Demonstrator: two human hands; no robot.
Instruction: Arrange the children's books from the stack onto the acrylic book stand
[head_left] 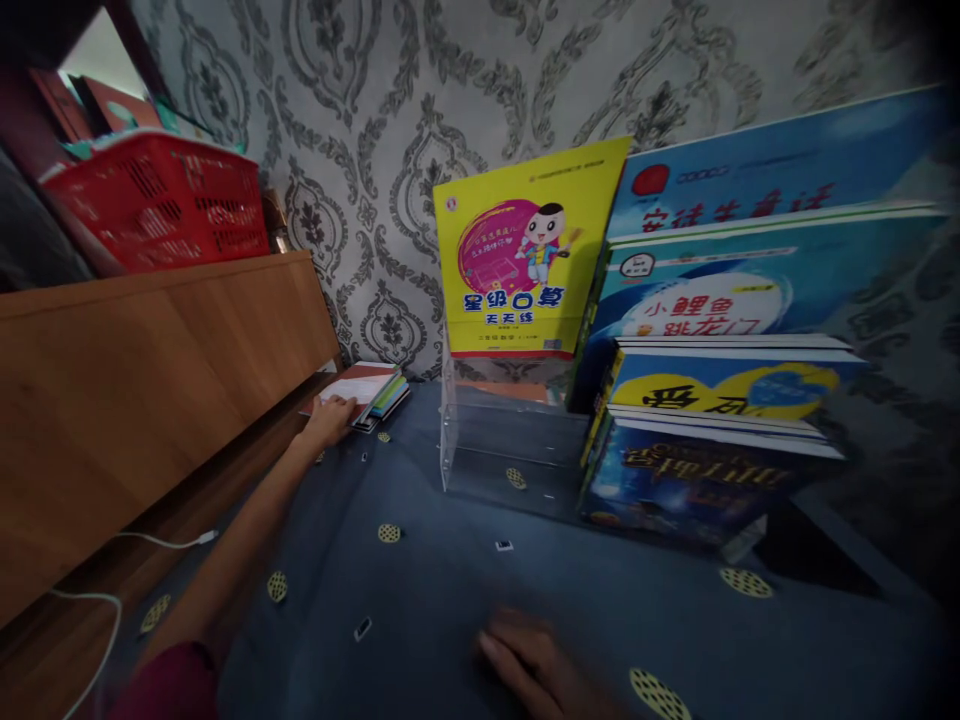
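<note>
My left hand (pixel 330 415) reaches far forward and rests on the near edge of a small stack of books (pixel 375 390) lying flat by the wall; whether the fingers grip the top book I cannot tell. My right hand (pixel 536 665) lies low on the blue cloth (pixel 450 580) at the bottom of the view, blurred, with nothing in it. A clear acrylic tiered rack (pixel 510 440) stands ahead. A yellow workbook (pixel 529 250) stands upright in its back tier, and several blue books (pixel 720 400) fill its right side.
A wooden headboard panel (pixel 150 380) runs along the left with a red plastic basket (pixel 161 200) on top. A white cable (pixel 112 600) trails along its base. Patterned wallpaper (pixel 390 120) closes the back.
</note>
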